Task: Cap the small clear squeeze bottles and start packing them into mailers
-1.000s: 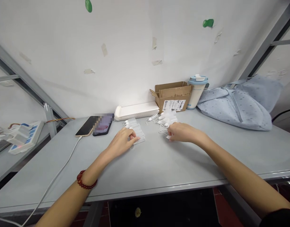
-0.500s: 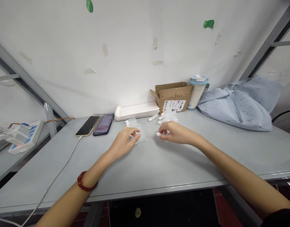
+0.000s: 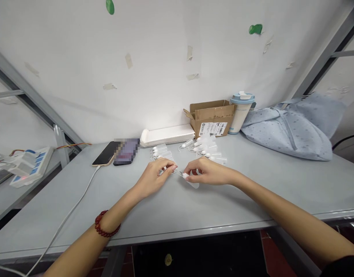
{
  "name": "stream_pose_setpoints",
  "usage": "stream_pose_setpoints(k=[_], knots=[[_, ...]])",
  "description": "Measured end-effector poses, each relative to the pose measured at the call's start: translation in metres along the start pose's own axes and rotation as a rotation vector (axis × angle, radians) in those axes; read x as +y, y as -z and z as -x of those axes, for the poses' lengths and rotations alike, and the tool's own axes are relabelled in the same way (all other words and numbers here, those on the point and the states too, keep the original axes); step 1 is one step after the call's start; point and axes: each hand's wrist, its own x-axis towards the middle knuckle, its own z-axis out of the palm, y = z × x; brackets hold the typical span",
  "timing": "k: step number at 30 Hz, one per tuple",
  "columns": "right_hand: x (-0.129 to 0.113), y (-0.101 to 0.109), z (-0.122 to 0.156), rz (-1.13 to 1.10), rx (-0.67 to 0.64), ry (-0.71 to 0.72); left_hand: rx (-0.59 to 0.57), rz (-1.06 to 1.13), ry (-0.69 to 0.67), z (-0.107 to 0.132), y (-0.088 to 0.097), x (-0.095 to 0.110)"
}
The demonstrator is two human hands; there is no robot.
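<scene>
Clear plastic bag [image 3: 167,168] pinched in the left hand [image 3: 153,179]; the right hand [image 3: 211,174] grips a small white plug [image 3: 184,176] (fingertips nearly meeting) above the grey table [image 3: 194,209].

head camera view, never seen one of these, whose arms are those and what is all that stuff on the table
There is no machine here. The camera is worn on a person's head and looks down at their own two bare arms. The left hand, with a red bead bracelet on its wrist, pinches what looks like a clear packet. The right hand pinches a small white part, and a clear sleeve hangs just below it. Both hands are over a grey table. Behind them lie a stack of packets, a heap of white parts, two phones, a flat white tray, a cardboard box, a lidded cup and a blue cloth bag.
</scene>
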Motion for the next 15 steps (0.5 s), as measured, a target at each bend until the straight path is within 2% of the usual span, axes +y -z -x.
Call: stream_pose_setpoints(k=[15], knots=[[-0.0018,-0.0066,-0.0020,-0.046,0.038,0.005,-0.014,0.149,0.068,0.0001,0.0020,0.0024]])
